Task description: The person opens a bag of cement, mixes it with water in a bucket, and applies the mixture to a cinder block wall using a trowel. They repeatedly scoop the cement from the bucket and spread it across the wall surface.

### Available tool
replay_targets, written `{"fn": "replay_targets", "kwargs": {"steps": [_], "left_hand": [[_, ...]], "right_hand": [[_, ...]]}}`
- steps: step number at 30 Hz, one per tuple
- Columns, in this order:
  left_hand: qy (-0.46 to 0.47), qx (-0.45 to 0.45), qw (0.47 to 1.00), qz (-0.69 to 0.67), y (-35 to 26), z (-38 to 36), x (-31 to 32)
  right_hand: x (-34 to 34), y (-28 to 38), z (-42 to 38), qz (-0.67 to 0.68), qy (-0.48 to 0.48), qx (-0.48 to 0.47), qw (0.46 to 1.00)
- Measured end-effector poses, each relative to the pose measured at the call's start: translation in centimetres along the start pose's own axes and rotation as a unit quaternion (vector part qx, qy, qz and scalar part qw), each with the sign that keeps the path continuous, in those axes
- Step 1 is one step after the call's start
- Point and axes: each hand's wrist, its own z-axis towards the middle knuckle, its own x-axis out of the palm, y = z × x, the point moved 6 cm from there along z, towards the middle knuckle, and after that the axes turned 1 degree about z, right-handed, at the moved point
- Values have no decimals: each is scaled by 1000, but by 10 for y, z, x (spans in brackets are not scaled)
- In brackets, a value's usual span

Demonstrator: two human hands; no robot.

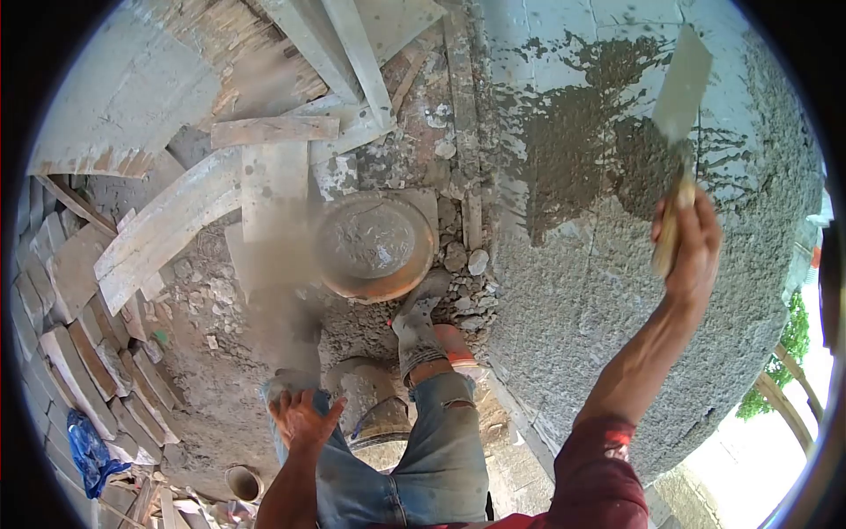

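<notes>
My right hand (692, 238) is raised at the wall (599, 309), its fingers wrapped round the wooden handle of a trowel (683, 84). The trowel's flat, pale blade points up and overlaps the upper wall. Darker wet mortar (573, 145) covers part of the pale blocks there, with ragged, splattered edges; rough grey mortar coats the wall lower down. My left hand (304, 419) lies on my left knee, fingers spread and holding nothing. Between my feet and the boards sits a round basin (421, 256) of wet grey mortar.
Loose boards (273, 132) lie beyond the basin, and bricks (79, 370) are stacked at the left near a blue plastic bag (88, 450). Rubble (467, 304) lines the wall's foot. A bucket (366, 388) stands between my legs. Smudges blur part of the view.
</notes>
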Motion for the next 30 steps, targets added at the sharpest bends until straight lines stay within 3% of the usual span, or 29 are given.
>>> {"fn": "replay_targets", "kwargs": {"steps": [1,3,4,6,8,11,13,15,18,22,24,27,30], "left_hand": [[0,-11,1000,5,1,0,-1],[-3,-5,1000,-7,4,2,3],[-2,0,1000,-14,8,2,7],[-21,5,1000,-13,13,1,8],[-36,5,999,-6,17,-2,9],[-26,13,1000,-12,21,-4,14],[-29,11,1000,-5,25,-5,20],[-29,20,999,0,23,-8,24],[-24,23,999,4,22,-6,23],[-28,16,999,-1,19,-8,23],[-37,25,999,2,16,-7,20],[9,1,1000,-10,6,-4,9],[-3,-5,1000,6,6,-2,14]], "right_hand": [[3,0,-22,-44,-7,-20,999],[34,-36,-67,3,75,5,997],[54,-58,-93,13,92,58,994],[107,-103,-136,-85,140,28,986],[156,-113,-168,-333,199,-120,914],[226,-172,-195,-424,195,-50,883],[271,-191,-196,-395,208,2,895],[320,-206,-206,-356,306,87,879],[326,-205,-214,-247,331,95,906],[296,-234,-238,-100,353,109,924],[280,-235,-251,58,367,183,910],[247,-209,-242,92,392,212,890],[220,-176,-201,168,395,158,889]]}}
